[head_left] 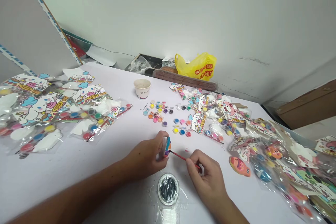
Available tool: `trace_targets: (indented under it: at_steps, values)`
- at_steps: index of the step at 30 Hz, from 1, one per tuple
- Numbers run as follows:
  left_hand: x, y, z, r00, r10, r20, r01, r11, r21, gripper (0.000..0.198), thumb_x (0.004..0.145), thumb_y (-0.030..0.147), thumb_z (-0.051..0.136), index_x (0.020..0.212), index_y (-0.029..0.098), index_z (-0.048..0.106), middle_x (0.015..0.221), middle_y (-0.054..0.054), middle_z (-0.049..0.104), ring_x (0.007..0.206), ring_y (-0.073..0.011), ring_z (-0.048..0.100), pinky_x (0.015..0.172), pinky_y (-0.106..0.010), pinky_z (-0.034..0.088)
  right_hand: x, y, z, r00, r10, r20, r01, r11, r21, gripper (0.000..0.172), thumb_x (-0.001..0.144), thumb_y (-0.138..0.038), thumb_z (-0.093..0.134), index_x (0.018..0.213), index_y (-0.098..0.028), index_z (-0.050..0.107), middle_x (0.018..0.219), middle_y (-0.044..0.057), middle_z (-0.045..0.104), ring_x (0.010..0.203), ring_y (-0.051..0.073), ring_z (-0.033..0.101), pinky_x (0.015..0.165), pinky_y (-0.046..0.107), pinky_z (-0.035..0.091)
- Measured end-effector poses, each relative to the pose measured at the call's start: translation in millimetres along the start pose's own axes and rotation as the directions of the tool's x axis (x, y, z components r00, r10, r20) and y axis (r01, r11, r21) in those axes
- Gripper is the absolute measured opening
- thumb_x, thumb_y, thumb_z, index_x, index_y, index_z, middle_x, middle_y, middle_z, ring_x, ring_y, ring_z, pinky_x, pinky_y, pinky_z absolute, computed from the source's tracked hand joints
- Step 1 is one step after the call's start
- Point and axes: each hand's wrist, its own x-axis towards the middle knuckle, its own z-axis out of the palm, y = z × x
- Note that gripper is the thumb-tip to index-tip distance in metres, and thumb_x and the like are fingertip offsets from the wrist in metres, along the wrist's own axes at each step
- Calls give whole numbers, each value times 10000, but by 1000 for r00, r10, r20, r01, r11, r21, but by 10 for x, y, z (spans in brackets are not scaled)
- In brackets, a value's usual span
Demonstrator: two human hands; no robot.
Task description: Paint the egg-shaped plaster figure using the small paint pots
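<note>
My left hand [152,152] pinches a small painted figurine [167,147] on edge, its blue, purple and orange side turned to the right. Between the thumb and fingers of my right hand [206,175] is a thin red paintbrush [180,156]. The dark brush tip touches or nearly touches the figurine's painted side; I cannot tell which. Below both hands a round, silver-rimmed disc [168,189] with a dark centre lies on the white table [105,168]. Beyond them stand several small paint pots [182,131] in different colours.
A paper cup [142,88] stands farther back. Bagged craft kits [44,108] pile up on the left, and more kits [262,129] cover the right. An orange-pink painted figurine [239,166] lies right of my right hand. Behind the table edge sits a yellow plastic bag [196,65].
</note>
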Motion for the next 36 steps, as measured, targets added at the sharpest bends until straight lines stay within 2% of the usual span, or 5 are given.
trace_targets:
  at_steps: [26, 30, 36]
  values:
    - [-11, -1, -13, 1000, 2, 16, -1, 1000, -11, 423, 798, 205, 564, 1157, 268, 350, 731, 89, 447, 595, -136, 481, 556, -236, 336, 26, 12, -13, 995, 102, 20, -103, 993, 58, 323, 963, -311, 499, 665, -210, 428, 584, -54, 389, 524, 113, 366, 498, 228, 314]
    - [-2, -47, -76, 999, 7, 40, -6, 999, -41, 425, 808, 225, 581, 1164, 269, 353, 743, 84, 436, 624, -139, 472, 577, -237, 345, 71, 57, -75, 988, 149, -38, -145, 986, 83, 338, 962, -338, 486, 658, -212, 408, 585, -53, 363, 542, 122, 353, 516, 238, 304]
    - [19, -53, -261, 993, -37, 113, 48, 994, -93, 441, 807, 317, 641, 1164, 250, 393, 766, 69, 440, 673, -147, 457, 619, -243, 373, 79, 134, -36, 979, 199, 32, -202, 968, 152, 349, 956, -373, 485, 660, -211, 397, 605, -49, 353, 568, 127, 332, 537, 249, 282]
